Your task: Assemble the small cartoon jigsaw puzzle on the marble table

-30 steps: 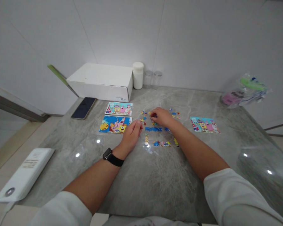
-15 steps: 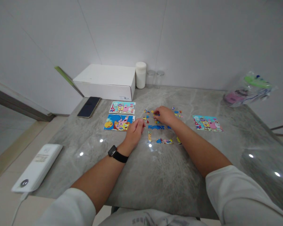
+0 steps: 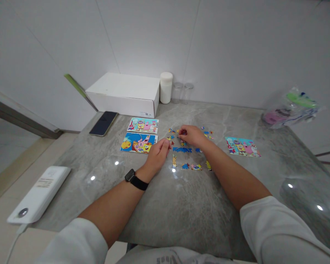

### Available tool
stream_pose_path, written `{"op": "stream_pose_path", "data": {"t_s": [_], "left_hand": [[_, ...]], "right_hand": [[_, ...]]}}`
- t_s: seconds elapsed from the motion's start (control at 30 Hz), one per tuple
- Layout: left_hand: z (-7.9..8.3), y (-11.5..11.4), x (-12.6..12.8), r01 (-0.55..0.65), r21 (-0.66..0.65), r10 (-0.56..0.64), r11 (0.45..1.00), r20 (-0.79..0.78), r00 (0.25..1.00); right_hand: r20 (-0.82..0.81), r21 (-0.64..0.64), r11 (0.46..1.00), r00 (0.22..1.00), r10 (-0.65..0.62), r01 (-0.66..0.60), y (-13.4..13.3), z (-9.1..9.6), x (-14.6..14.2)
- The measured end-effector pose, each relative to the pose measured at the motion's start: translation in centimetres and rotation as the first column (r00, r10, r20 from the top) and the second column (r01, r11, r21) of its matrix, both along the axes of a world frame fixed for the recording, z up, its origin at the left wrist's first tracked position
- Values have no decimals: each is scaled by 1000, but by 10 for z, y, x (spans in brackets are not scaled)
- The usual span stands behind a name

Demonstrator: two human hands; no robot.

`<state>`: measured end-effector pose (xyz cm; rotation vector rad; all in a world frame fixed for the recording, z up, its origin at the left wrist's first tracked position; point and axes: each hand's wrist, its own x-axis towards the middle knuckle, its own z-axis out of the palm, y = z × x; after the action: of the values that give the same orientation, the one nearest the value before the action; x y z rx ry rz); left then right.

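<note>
The right hand (image 3: 191,135) reaches over the middle of the grey marble-patterned tabletop (image 3: 187,209). Its grip is nearly closed: thumb and fingertips (image 3: 181,132) are drawn together on a small reddish jigsaw piece (image 3: 184,131) at the far edge of the scattered colourful jigsaw pieces (image 3: 171,131). The piece sits low, at or just above the surface, and is largely hidden by the fingers.

The left hand (image 3: 160,151) rests on the tabletop just left of the pieces, with a black wristwatch (image 3: 134,179) on its wrist. Its fingers are loosely curled toward the thumb, and I cannot tell whether anything is held in that grip.

Between the 2 hands lies a joined blue strip of pieces (image 3: 182,149). Nearer the person is a short row of joined pieces (image 3: 191,167). 2 cartoon picture cards (image 3: 139,142) lie to the left and 1 cartoon picture card (image 3: 242,146) to the right.

To handle so small and thin a piece well, a light pinch by its edges seems best, keeping the printed face visible. Lifting it clear would avoid dragging it through its neighbours. The left hand is well placed to steady the blue strip.

Against the wall stand a flat white cardboard box (image 3: 125,93), a white lidded jar (image 3: 166,87) and 2 clear glass jars (image 3: 182,91). A black phone (image 3: 103,123) lies by the box, and a white power bank (image 3: 38,194) lies at the near left edge.
</note>
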<state>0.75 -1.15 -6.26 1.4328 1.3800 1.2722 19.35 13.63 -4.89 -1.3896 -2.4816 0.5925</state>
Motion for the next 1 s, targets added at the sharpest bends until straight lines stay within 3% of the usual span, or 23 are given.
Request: {"op": "stream_pose_path", "data": {"t_s": [0.23,0.37,0.47,0.7,1.0], "left_hand": [[-1,4,-1,-56,84,58,995,-25,998],[1,3,4,-29,105,24,994,49,999],[4,-1,8,44,86,-50,995,67,997],[8,-9,16,107,45,-109,993,28,994],[8,-11,16,111,-7,-111,994,-16,994]], "right_hand": [[-414,-215,971,910,10,-108,-7,39,13],[-471,-252,954,882,28,-165,-29,66,20],[-429,-270,945,902,53,-184,-46,75,17],[-380,-280,939,921,85,-202,-74,70,13],[-500,-265,946,865,30,-186,-79,34,23]]}}
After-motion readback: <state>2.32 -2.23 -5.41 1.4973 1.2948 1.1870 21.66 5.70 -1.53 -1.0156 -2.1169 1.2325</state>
